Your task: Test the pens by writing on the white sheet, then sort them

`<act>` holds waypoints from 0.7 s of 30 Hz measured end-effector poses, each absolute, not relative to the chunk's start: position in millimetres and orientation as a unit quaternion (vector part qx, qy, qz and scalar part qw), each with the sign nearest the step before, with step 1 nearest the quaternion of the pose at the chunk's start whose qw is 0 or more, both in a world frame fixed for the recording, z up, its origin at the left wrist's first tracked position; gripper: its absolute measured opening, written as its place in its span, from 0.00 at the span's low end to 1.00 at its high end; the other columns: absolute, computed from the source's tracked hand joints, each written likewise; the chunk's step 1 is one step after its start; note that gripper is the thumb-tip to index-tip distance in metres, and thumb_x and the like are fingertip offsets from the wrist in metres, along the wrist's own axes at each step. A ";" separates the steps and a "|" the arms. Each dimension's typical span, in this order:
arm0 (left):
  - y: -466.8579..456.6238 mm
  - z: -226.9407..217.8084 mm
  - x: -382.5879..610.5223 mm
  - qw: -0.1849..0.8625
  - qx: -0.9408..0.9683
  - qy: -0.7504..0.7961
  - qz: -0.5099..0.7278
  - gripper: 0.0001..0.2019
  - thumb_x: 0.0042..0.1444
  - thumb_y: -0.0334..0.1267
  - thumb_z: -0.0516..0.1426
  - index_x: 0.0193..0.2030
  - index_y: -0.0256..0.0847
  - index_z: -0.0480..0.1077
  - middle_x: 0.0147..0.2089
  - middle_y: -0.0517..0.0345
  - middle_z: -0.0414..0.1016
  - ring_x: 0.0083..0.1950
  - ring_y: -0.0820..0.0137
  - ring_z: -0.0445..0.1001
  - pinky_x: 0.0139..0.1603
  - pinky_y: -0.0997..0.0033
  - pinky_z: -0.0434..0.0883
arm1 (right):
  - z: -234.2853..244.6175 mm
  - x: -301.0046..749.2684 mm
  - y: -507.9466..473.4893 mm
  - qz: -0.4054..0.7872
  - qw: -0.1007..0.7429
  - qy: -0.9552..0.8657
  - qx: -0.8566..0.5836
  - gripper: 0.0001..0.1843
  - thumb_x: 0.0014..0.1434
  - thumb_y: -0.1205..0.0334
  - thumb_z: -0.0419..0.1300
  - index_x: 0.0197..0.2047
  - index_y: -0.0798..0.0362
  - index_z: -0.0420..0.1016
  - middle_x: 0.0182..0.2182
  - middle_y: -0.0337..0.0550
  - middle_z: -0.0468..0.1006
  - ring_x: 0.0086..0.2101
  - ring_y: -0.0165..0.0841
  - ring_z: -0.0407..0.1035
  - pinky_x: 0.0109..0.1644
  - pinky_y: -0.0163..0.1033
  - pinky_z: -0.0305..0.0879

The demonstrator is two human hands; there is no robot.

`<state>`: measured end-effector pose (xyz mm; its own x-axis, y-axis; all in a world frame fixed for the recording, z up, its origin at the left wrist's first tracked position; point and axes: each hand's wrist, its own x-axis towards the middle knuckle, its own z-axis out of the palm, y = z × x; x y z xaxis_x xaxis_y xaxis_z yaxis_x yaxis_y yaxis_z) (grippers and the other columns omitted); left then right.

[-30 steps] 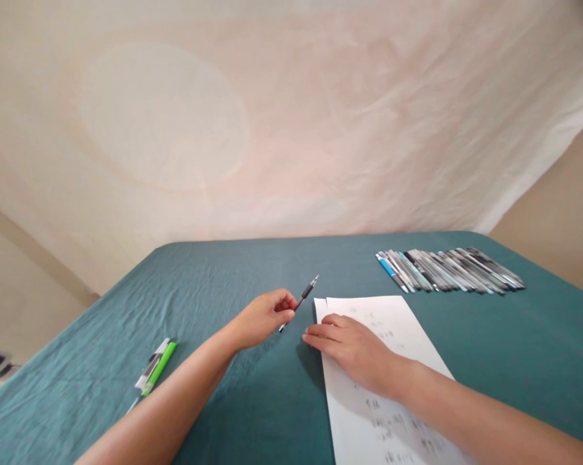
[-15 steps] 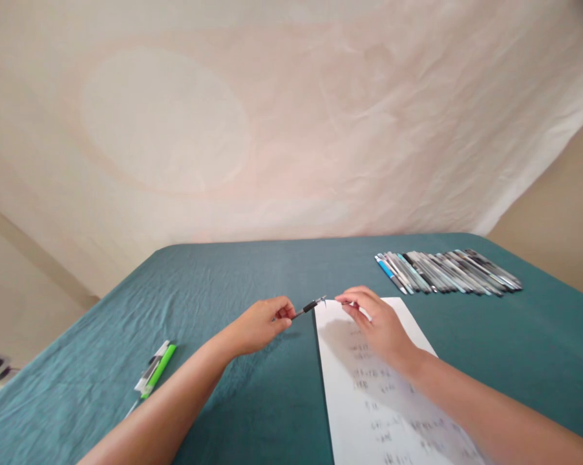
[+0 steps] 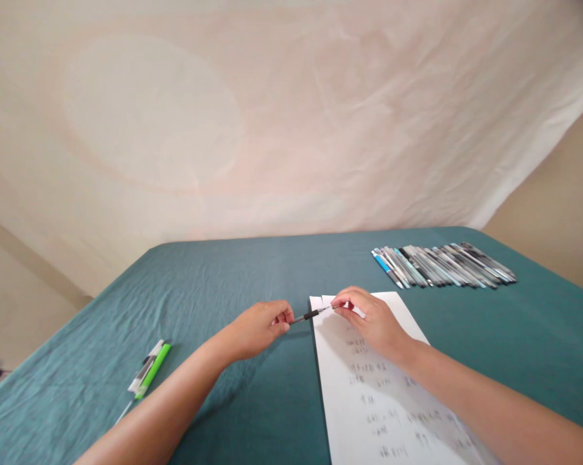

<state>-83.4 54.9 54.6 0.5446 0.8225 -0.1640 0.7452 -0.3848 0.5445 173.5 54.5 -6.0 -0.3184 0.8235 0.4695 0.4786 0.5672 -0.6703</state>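
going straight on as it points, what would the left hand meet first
Past its held pen, the left hand would likely meet the right hand first, though height above the paper is unclear.

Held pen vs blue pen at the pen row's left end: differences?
Held pen has a black grip; blue pen is partly bright blue. Held pen is in the left hand; blue pen lies on the cloth. On screen, held pen slants up rightward, blue pen down rightward. Both are slim.
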 end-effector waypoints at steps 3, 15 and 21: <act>54.0 53.3 -82.8 0.292 0.832 0.468 0.064 0.09 0.55 0.34 0.49 0.39 0.43 0.69 0.37 0.60 0.74 0.38 0.70 0.71 0.38 0.75 0.63 | -5.4 172.6 53.4 0.200 0.407 -0.794 -0.405 0.06 0.61 0.64 0.54 0.40 0.50 0.72 0.36 0.42 0.74 0.38 0.31 0.68 0.44 0.38 0.65; 52.3 55.7 -79.8 0.344 0.819 0.454 0.065 0.10 0.56 0.35 0.49 0.40 0.42 0.70 0.37 0.59 0.74 0.39 0.69 0.71 0.39 0.74 0.63 | -3.1 169.6 51.0 0.204 0.397 -0.812 -0.376 0.06 0.61 0.62 0.54 0.38 0.51 0.72 0.35 0.43 0.75 0.37 0.32 0.70 0.42 0.38 0.67; 54.5 60.2 -78.7 0.425 0.797 0.427 0.051 0.11 0.56 0.36 0.49 0.41 0.39 0.70 0.36 0.60 0.73 0.38 0.70 0.70 0.38 0.75 0.64 | -0.6 169.0 49.6 0.211 0.397 -0.812 -0.372 0.06 0.62 0.62 0.53 0.39 0.51 0.71 0.35 0.43 0.74 0.37 0.31 0.68 0.43 0.37 0.65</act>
